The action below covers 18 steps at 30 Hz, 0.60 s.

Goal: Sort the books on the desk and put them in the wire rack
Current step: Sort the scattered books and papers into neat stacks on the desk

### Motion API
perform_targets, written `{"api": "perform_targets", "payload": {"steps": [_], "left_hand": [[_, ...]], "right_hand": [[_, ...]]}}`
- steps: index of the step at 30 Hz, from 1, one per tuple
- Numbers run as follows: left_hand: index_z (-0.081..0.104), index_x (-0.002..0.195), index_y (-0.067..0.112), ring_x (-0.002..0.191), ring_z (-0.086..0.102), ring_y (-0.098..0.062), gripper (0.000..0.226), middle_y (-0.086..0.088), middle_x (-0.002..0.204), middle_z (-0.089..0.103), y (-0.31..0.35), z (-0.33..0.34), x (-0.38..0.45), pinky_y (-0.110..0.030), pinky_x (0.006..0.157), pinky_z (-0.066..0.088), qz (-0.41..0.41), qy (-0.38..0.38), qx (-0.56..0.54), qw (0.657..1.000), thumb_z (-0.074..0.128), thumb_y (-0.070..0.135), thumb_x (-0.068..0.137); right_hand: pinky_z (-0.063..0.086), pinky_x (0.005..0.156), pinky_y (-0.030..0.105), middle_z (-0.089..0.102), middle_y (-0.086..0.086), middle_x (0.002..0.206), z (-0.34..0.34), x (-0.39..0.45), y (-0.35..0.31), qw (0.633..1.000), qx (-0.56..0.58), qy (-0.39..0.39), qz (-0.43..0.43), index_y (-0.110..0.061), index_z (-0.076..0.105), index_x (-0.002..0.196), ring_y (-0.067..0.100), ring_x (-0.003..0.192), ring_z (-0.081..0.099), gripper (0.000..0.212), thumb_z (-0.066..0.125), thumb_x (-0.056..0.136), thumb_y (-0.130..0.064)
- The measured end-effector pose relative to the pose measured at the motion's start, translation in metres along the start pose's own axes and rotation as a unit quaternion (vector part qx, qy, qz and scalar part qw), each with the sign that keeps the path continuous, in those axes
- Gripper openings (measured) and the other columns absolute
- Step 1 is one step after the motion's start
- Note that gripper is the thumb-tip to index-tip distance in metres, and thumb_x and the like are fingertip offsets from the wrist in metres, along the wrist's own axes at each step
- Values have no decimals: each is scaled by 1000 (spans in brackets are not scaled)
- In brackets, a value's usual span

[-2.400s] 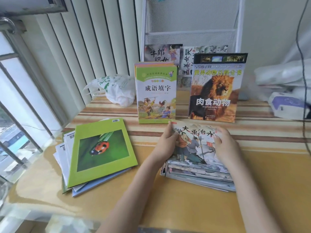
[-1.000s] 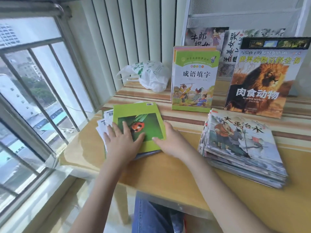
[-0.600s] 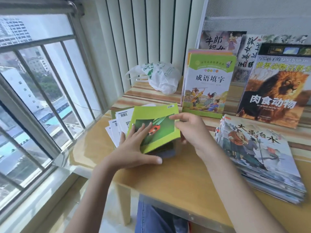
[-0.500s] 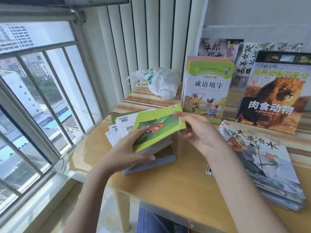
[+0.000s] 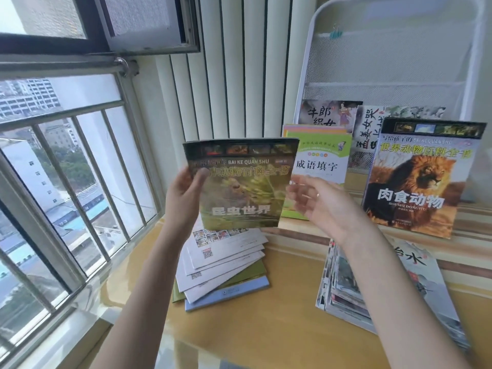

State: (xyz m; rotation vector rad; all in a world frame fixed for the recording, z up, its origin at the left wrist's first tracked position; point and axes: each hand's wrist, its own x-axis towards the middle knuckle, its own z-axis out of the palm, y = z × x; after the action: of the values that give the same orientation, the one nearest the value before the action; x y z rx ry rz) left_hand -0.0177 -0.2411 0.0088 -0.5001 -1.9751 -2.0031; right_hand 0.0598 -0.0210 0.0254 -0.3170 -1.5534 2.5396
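My left hand (image 5: 183, 198) grips the left edge of a dark green insect book (image 5: 242, 185), held upright above the desk with its cover towards me. My right hand (image 5: 322, 206) hovers open at the book's right edge, fingers spread. Below lies a fanned pile of thin white and green booklets (image 5: 223, 265). A second stack of picture books (image 5: 383, 286) lies at the right. A green-topped word book (image 5: 319, 163) and a lion book (image 5: 418, 179) lean upright against the white wire rack (image 5: 394, 65), which holds two books (image 5: 330, 113) in its lowest pocket.
The yellow desk (image 5: 279, 326) stands beside a barred window (image 5: 66, 182) at the left. Vertical blinds (image 5: 239, 62) hang behind. The desk's near edge runs close below the two piles. A striped cloth (image 5: 474, 222) covers the back of the desk.
The ladybird book no longer lies on top of the left pile. My left hand has lifted a dark green insect book upright in front of me; my right hand has let go and opened.
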Motion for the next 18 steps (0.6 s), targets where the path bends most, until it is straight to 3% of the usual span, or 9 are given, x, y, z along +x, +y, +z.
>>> {"api": "perform_targets", "payload": {"steps": [3,5,7,10,13,18], "left_hand": [[61,94,25,62,68,-13,11,7,74,70,16,14,9,-37,60,56,18,11,-49,999,51,21,98],[56,89,20,56,64,-10,12,8,67,65,25,25,11,-33,54,53,19,15,-51,998,49,20,99],[53,84,17,59,61,-15,15,2,71,59,28,34,13,-32,55,53,-6,16,-78,997,52,22,98],[55,85,14,64,60,-23,15,-7,77,59,32,45,11,-37,60,55,-42,8,-103,994,55,25,96],[59,90,13,70,63,-21,15,-7,82,64,32,53,7,-34,64,57,-71,-18,-97,993,54,25,97],[64,105,7,80,64,-18,26,-8,93,67,8,55,1,-30,68,53,-124,-110,-2,986,48,27,99]], "right_hand": [[48,75,29,61,1,103,-9,-3,6,962,-261,17,-82,-26,64,103,13,85,57,14,59,91,-22],[45,84,29,59,-5,110,-12,-4,9,929,-348,24,-125,-28,60,111,11,98,56,25,61,88,-36],[43,94,32,61,-8,116,-15,-5,11,928,-345,12,-138,-24,60,112,9,109,54,30,59,88,-42],[37,105,34,63,-7,119,-19,-5,17,947,-285,-19,-145,-27,59,103,6,114,54,15,54,92,-35],[38,97,20,63,-11,113,-29,-6,20,955,-242,2,-173,-27,57,105,-1,106,55,12,52,95,-26],[30,101,28,53,-3,133,-49,-7,20,971,-159,87,-157,-13,45,135,10,124,46,48,56,92,-32]]}}
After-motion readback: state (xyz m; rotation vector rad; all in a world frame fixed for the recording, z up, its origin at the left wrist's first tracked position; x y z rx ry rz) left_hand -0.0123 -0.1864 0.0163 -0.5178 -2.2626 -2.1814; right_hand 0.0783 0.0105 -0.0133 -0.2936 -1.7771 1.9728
